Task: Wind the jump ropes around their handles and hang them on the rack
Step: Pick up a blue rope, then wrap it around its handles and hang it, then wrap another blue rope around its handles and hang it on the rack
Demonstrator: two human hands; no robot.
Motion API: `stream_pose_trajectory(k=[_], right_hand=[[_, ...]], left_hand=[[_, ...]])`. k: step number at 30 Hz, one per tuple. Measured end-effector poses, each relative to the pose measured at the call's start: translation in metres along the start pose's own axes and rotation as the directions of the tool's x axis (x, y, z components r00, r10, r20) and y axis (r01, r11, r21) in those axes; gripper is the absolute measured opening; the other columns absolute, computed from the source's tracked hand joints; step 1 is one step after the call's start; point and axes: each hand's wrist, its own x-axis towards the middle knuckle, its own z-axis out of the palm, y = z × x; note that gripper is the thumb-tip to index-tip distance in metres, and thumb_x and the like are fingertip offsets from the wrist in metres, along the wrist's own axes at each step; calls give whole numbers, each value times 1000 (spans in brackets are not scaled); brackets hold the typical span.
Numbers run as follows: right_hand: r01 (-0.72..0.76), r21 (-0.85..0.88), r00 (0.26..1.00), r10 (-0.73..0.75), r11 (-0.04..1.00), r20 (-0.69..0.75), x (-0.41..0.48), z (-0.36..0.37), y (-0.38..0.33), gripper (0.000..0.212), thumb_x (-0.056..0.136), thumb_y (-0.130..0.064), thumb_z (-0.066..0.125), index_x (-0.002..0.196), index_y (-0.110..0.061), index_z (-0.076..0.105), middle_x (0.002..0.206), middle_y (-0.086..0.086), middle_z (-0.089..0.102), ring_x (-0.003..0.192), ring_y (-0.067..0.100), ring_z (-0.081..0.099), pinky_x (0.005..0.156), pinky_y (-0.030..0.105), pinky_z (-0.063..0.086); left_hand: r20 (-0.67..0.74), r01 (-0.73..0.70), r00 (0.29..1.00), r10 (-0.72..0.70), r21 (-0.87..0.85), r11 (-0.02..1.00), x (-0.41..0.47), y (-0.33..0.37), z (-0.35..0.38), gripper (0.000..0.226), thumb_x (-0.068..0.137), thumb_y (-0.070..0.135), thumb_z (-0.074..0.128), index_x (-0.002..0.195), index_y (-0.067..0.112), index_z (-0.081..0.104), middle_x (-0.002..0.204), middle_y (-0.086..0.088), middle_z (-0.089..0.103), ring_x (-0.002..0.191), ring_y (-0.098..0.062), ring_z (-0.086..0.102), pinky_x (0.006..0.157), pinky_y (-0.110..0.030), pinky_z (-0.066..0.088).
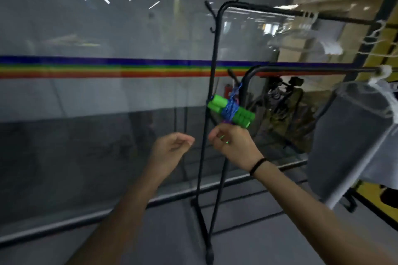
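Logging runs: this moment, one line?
rope: wound, hanging on rack | left hand: free | right hand: under rope, contact unclear

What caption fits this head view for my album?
Blue jump rope wound round green handles hangs on black metal rack.

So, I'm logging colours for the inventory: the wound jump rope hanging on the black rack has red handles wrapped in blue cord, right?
No, the handles are green, not red. The head view shows them wrapped in blue cord, the bundle hanging on the black rack.
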Motion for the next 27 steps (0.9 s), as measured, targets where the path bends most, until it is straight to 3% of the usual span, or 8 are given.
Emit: stream_pose_trajectory(k=[3, 5, 8, 11, 14, 20, 23, 27], right_hand=[[10, 97, 983, -28, 995, 183, -42, 42, -36, 23, 77, -7, 57, 72, -29, 63, 75, -6, 64, 74, 12, 60, 75, 25, 48], [18, 126, 952, -56, 992, 302, -70, 70, -67, 21, 78, -5, 55, 76, -23, 66, 78, -6, 64, 72, 8, 59, 74, 19, 47], [21, 147, 847, -96, 989, 523, -112, 121, -111, 14, 80, -8, 56, 82, -15, 68, 81, -1, 64, 78, 13, 60, 74, 25, 49], [-38, 201, 725, -111, 979, 680, -156, 187, -144, 16, 82, -10, 56, 75, -22, 63, 80, 4, 63, 77, 18, 59, 60, 22, 45], [-109, 193, 631, -82, 975, 772, -204, 264, -166, 10, 82, -13, 57, 79, -18, 65, 81, 2, 62, 77, 16, 59, 58, 15, 44], [-213, 169, 537, -29, 962, 843, -297, 422, -177, 15, 77, -7, 56, 69, -19, 61, 85, 15, 69, 70, 23, 64, 59, 28, 51], [-298, 92, 473, 64, 950, 879, -343, 498, -153, 13, 79, -6, 53, 75, -17, 59, 84, 14, 68, 62, 20, 62, 45, 17, 47], [-348, -22, 400, 169, 937, 901, -400, 613, -83, 9, 84, -10, 51, 82, -14, 59, 81, 14, 66, 60, 19, 61, 46, 21, 49]], left_hand=[[-71, 127, 989, -129, -37, 991, -82, -5, -41, 22, 79, -8, 63, 74, 13, 69, 60, 20, 69, 62, 7, 63, 67, -7, 49], [-121, 189, 973, -195, -61, 980, -136, -6, -75, 21, 80, -12, 59, 84, 6, 68, 54, 16, 68, 56, 5, 62, 62, -7, 49], [-211, 273, 935, -285, -87, 958, -213, -15, -132, 19, 82, -10, 57, 80, 7, 65, 50, 9, 66, 50, 1, 59, 58, -14, 49], [-302, 416, 863, -405, -32, 909, -288, -37, -190, 29, 84, -14, 52, 74, 10, 64, 45, 9, 64, 45, 2, 57, 52, -12, 48], [-358, 539, 788, -501, 10, 842, -367, -68, -244, 35, 84, -14, 51, 72, 16, 64, 44, 9, 63, 41, 1, 55, 49, -10, 46], [-437, 659, 681, -587, 17, 752, -489, -142, -310, 30, 84, -10, 52, 74, 14, 66, 49, 11, 65, 46, 0, 57, 54, -11, 49], [-449, 670, 657, -605, -20, 742, -527, -197, -311, 22, 85, -11, 50, 84, 4, 67, 47, 9, 64, 45, -1, 57, 53, -11, 48], [-459, 663, 655, -600, -32, 748, -577, -303, -299, 18, 86, -7, 51, 87, -1, 68, 54, 4, 64, 47, 0, 57, 55, -11, 49]])
